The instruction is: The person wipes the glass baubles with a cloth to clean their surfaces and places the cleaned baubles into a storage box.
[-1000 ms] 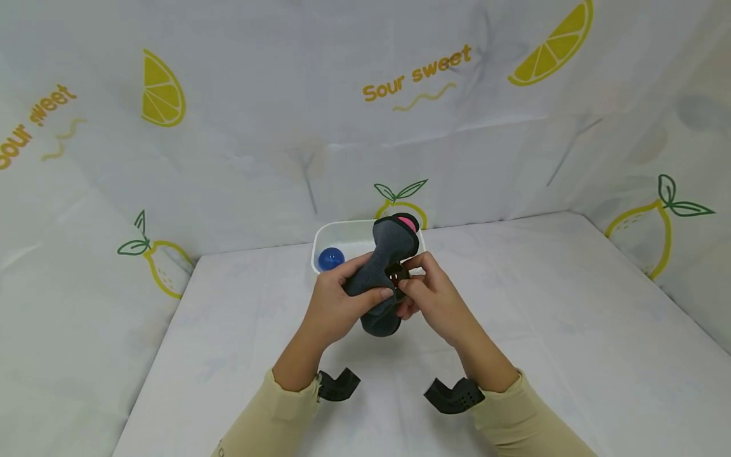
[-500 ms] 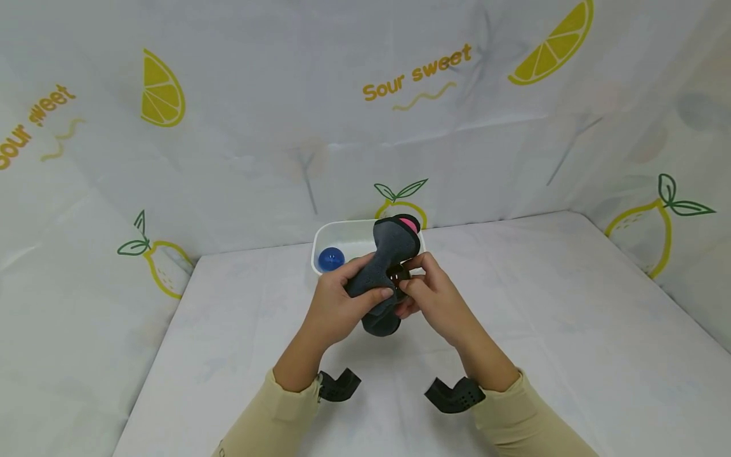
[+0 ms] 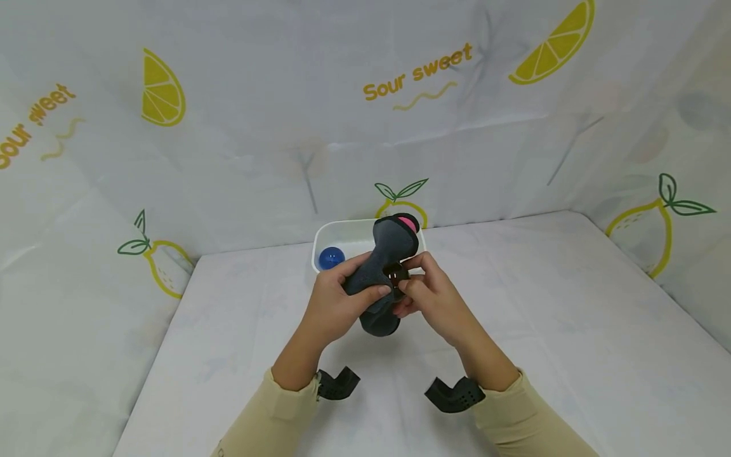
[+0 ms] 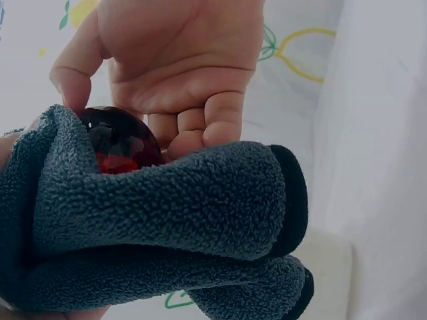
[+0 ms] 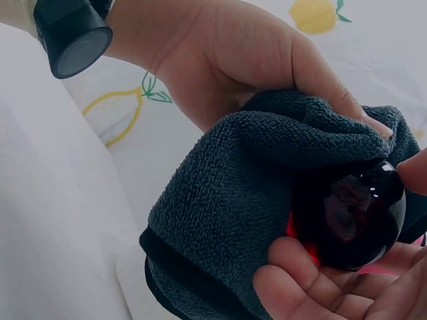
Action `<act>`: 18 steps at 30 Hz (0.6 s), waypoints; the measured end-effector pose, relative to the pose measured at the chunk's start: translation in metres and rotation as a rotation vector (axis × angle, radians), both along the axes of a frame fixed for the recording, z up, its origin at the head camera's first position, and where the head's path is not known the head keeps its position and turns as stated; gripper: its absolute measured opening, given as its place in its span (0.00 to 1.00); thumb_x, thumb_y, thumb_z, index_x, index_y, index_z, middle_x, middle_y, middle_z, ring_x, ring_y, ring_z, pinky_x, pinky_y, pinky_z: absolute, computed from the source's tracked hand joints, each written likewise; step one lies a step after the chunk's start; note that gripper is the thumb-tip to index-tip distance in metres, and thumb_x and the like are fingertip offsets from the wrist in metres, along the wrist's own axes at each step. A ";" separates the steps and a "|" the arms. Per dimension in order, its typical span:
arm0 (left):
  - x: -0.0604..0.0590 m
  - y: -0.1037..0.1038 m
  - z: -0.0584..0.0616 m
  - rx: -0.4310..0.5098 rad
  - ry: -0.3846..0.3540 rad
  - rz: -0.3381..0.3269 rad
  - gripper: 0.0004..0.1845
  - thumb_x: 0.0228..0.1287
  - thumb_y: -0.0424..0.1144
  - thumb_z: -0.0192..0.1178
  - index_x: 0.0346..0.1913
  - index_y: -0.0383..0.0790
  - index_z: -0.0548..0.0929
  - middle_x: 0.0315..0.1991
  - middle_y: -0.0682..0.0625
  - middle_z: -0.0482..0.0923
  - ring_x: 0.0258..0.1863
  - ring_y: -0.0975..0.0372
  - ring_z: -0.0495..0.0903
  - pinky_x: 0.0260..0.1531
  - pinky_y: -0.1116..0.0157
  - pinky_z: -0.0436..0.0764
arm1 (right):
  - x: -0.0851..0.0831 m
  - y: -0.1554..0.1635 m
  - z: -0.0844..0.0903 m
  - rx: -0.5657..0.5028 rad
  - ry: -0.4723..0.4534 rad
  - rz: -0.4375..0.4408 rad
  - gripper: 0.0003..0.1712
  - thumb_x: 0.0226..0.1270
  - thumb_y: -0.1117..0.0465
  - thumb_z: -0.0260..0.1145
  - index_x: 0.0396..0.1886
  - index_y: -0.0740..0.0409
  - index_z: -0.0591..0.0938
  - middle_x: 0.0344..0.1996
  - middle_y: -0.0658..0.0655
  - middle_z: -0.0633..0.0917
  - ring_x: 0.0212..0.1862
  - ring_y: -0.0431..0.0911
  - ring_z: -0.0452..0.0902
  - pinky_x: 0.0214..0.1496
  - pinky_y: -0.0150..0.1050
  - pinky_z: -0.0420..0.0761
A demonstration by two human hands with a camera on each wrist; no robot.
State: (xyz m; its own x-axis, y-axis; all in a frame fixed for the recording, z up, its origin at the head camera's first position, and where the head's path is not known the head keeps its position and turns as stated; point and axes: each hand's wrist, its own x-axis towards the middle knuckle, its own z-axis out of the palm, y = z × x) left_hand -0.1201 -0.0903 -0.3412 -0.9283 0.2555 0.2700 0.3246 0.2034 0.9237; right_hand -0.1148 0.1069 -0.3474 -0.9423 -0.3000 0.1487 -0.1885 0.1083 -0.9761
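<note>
A dark grey-blue terry towel [image 3: 379, 257] with black edging hangs bunched above the table, a patch of pink showing in its upper fold. My left hand [image 3: 337, 304] grips it from the left, thumb lying over the front. Against the cloth sits a glossy dark red, see-through ball [image 5: 353, 213], which also peeks over a towel fold in the left wrist view. Fingers of my right hand [image 3: 435, 295] hold this ball from the right, with the thumb at its near side. The left fingers behind the towel are hidden in the head view.
Behind the hands, a white tray [image 3: 320, 231] stands at the back of the table by the wall sheet. A blue ball [image 3: 331, 258] lies in its left part; the towel hides some of the tray. White cloth [image 3: 514, 330] covers the table.
Both hands stay in nearly the same place. The left thumb and the towel's lower part have shifted very slightly left, and a little more of the ball shows.
</note>
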 end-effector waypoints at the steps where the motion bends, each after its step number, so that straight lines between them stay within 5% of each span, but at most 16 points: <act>1: 0.000 0.000 0.000 -0.001 -0.002 -0.002 0.28 0.57 0.40 0.72 0.62 0.48 0.80 0.54 0.49 0.83 0.50 0.59 0.83 0.47 0.59 0.85 | 0.000 0.000 0.000 -0.003 0.001 -0.001 0.18 0.67 0.64 0.49 0.54 0.65 0.65 0.35 0.65 0.86 0.28 0.53 0.84 0.37 0.43 0.87; 12: 0.002 0.004 -0.002 -0.015 0.042 0.004 0.29 0.57 0.39 0.73 0.63 0.49 0.79 0.55 0.51 0.82 0.52 0.60 0.82 0.49 0.59 0.84 | -0.001 -0.004 -0.001 -0.040 -0.024 -0.029 0.18 0.70 0.63 0.52 0.55 0.65 0.65 0.38 0.67 0.84 0.27 0.51 0.84 0.35 0.43 0.87; 18: 0.001 0.003 -0.002 -0.017 0.044 0.011 0.28 0.57 0.39 0.72 0.63 0.49 0.80 0.55 0.49 0.83 0.50 0.59 0.83 0.47 0.58 0.85 | 0.000 -0.006 0.000 -0.023 -0.059 -0.055 0.17 0.75 0.58 0.54 0.54 0.65 0.65 0.32 0.64 0.86 0.26 0.51 0.84 0.35 0.44 0.87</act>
State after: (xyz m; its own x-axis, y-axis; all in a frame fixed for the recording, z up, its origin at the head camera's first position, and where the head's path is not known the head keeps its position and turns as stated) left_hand -0.1193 -0.0877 -0.3430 -0.9183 0.2507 0.3066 0.3629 0.2228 0.9048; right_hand -0.1151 0.1010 -0.3478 -0.9645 -0.2449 0.0989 -0.1251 0.0940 -0.9877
